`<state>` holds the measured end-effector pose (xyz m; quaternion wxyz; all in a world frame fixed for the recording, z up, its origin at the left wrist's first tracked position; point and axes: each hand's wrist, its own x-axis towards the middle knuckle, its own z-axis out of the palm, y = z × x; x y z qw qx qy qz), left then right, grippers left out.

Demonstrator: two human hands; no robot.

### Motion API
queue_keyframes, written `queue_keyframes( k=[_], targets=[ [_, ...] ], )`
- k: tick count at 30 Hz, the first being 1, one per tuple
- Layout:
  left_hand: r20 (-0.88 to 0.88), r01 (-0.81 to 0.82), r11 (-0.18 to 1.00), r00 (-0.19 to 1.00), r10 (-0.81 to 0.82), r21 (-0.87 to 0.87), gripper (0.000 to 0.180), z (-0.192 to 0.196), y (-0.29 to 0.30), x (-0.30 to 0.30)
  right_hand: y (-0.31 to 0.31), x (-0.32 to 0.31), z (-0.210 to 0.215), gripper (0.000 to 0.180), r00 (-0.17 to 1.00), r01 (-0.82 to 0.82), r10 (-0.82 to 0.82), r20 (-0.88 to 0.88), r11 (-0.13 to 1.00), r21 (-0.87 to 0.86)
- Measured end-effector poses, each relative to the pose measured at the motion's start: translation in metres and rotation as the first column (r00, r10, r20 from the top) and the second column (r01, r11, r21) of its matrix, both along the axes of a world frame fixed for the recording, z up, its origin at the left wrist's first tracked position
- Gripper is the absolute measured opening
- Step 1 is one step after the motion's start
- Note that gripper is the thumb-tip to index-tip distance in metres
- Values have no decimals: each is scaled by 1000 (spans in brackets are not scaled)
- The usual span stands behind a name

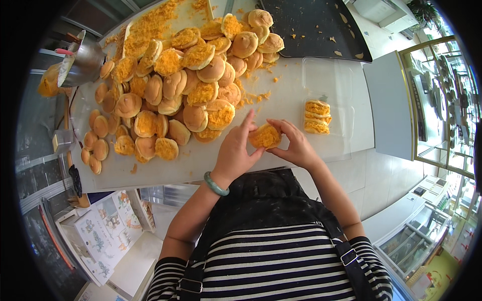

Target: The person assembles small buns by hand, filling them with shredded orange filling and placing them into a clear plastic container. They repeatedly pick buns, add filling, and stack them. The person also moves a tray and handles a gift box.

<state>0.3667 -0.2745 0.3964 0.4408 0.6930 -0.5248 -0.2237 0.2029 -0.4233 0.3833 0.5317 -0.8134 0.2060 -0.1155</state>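
Observation:
Between both hands, over the front part of the table, is a small round bun (266, 136) coated with orange shredded floss. My left hand (235, 153) grips its left side, thumb below and index finger raised. My right hand (296, 143) closes on its right side with fingers and thumb. To the right, a clear plastic box (341, 115) lies on the table with several floss-filled buns (317, 117) stacked in a row inside. On the left spreads a large heap of round buns (173, 85), some plain golden brown, others covered in floss.
At the back right lies a black baking tray (321, 30) with scattered crumbs. Loose orange floss (150, 30) fills a shallow tray at the back left. A metal bowl (83, 62) stands at the table's left end. Crumbs of floss dot the white table (286, 83).

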Motion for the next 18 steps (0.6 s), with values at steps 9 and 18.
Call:
queue_keyframes(
  k=[9, 18],
  targets=[
    [202, -4, 999, 979, -5, 42, 53, -18, 22, -6, -8, 27, 31, 57, 969, -237, 209, -131, 935, -263],
    [225, 59, 997, 972, -70, 52, 44, -23, 39, -15, 25, 132, 4, 78, 989, -133, 74, -129, 826, -548]
  ],
)
